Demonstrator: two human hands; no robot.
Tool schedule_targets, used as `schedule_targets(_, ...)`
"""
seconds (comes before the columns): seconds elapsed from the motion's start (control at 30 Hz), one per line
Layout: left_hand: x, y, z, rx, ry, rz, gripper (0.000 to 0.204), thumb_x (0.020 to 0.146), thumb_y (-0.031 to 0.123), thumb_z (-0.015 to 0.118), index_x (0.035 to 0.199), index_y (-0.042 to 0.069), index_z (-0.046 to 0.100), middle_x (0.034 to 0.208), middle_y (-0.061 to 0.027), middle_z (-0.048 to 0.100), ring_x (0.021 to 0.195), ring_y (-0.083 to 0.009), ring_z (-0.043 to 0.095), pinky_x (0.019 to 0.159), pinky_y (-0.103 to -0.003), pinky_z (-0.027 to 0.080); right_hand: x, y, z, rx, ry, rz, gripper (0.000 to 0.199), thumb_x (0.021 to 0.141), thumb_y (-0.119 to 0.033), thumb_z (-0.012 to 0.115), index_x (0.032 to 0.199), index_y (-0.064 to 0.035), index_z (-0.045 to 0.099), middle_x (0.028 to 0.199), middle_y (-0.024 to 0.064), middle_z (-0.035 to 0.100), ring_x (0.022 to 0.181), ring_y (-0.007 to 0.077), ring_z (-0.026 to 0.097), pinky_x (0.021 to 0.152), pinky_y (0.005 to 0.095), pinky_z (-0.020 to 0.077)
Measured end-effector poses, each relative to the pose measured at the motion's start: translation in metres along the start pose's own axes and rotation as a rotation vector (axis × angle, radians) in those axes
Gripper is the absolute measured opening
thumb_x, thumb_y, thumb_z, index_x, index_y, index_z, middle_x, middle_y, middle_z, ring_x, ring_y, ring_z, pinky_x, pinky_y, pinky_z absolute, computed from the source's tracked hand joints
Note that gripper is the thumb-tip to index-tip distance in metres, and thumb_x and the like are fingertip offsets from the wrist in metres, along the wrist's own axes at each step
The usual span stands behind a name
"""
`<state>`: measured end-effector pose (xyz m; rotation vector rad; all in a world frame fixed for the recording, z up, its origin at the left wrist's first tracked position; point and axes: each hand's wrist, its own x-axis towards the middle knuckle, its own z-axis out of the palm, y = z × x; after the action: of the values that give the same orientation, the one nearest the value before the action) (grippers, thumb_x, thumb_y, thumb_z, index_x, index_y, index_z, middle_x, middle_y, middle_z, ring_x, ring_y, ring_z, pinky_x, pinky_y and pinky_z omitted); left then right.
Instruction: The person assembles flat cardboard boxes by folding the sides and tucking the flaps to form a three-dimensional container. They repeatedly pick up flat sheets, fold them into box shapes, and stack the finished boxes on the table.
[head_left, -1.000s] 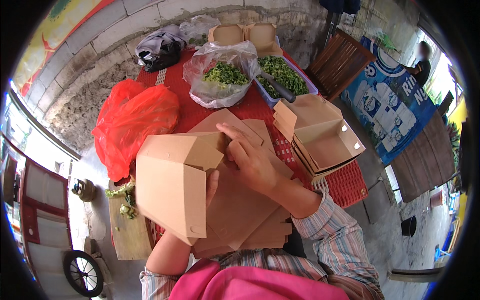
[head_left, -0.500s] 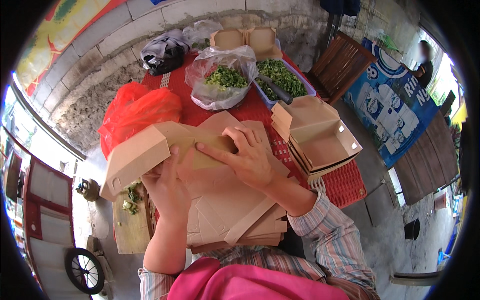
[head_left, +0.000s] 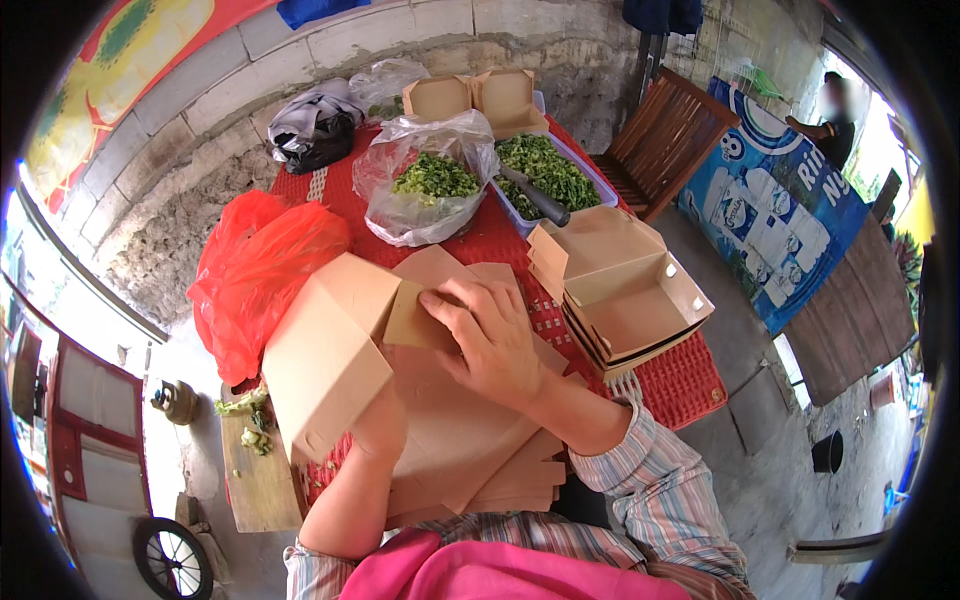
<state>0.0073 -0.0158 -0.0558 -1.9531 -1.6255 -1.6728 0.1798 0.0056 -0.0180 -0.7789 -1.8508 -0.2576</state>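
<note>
A brown cardboard food box (head_left: 325,355), partly folded up, is tilted between my hands over the near part of the table. My left hand (head_left: 381,425) holds it from below, its fingers hidden behind the lid panel. At the box's right side my right hand (head_left: 490,335) pinches a folded flap, thumb and fingers closed on the board. Under both hands lies a pile of flat box blanks (head_left: 450,425). To the right, a stack of folded boxes (head_left: 632,315) has its top one standing open.
A red bag (head_left: 255,275) lies left, above a cutting board (head_left: 255,480) with green scraps. Farther back are a clear bag of chopped greens (head_left: 435,180) and a tray of greens (head_left: 545,165) with a knife (head_left: 538,195). A wooden chair (head_left: 672,135) and a person (head_left: 835,125) are beyond.
The box has swung toward me and right, its lid panel now covering my left hand's fingers. My right hand's fingers have drawn together on the flap. The view has shifted slightly.
</note>
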Motion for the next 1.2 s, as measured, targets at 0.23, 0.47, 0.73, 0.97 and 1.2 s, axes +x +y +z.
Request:
schedule_targets(0.23,0.002,-0.005,-0.019,-0.011,-0.174,0.078,0.027,0.089,0.009,0.070,0.114,0.001,0.063,0.112,-0.0096,0.064,0.101,-0.0257,0.060,0.090,-0.038,0.047,-0.009,-0.003,0.015,0.321,0.167,-0.076,0.037,0.081,-0.001,0.071,0.114,-0.0006,0.055,0.110,0.0206,0.061,0.090,0.0362,0.063,0.079,0.0446,0.0498)
schedule_targets(0.47,0.003,-0.012,-0.012,-0.061,-0.191,0.076,0.029,0.088,0.010,0.070,0.114,0.001,0.063,0.113,-0.0102,0.063,0.102,-0.0264,0.060,0.091,-0.039,0.047,-0.002,-0.009,0.010,0.302,-0.046,0.197,0.029,0.086,0.002,0.066,0.113,0.0010,0.057,0.097,0.0153,0.062,0.084,0.0303,0.064,0.070,0.0372,0.0520)
schedule_targets(0.73,0.014,-0.015,-0.002,-0.128,-0.200,0.055,0.030,0.088,0.012,0.071,0.115,0.002,0.063,0.113,-0.0107,0.063,0.103,-0.0271,0.059,0.092,-0.039,0.046,-0.002,-0.011,0.014,0.359,-0.046,0.306,0.030,0.081,0.003,0.066,0.110,0.0015,0.056,0.092,0.0148,0.059,0.079,0.0326,0.062,0.067,0.0395,0.0513)
schedule_targets(0.97,0.015,-0.017,0.003,-0.155,-0.204,0.046,0.032,0.087,0.013,0.071,0.116,0.002,0.063,0.114,-0.0113,0.063,0.104,-0.0278,0.059,0.093,-0.040,0.046,-0.003,-0.006,0.016,0.364,0.000,0.298,0.022,0.085,0.002,0.064,0.105,0.0032,0.056,0.091,0.0157,0.058,0.079,0.0326,0.060,0.066,0.0413,0.0487)
schedule_targets(1.2,0.017,-0.016,0.008,-0.183,-0.209,0.039,0.033,0.087,0.014,0.072,0.117,0.003,0.063,0.115,-0.0118,0.063,0.105,-0.0285,0.059,0.093,-0.041,0.046,0.002,-0.005,0.008,0.549,0.036,0.302,0.014,0.087,0.004,0.065,0.100,0.0025,0.060,0.092,0.0134,0.058,0.077,0.0296,0.059,0.066,0.0371,0.0485)
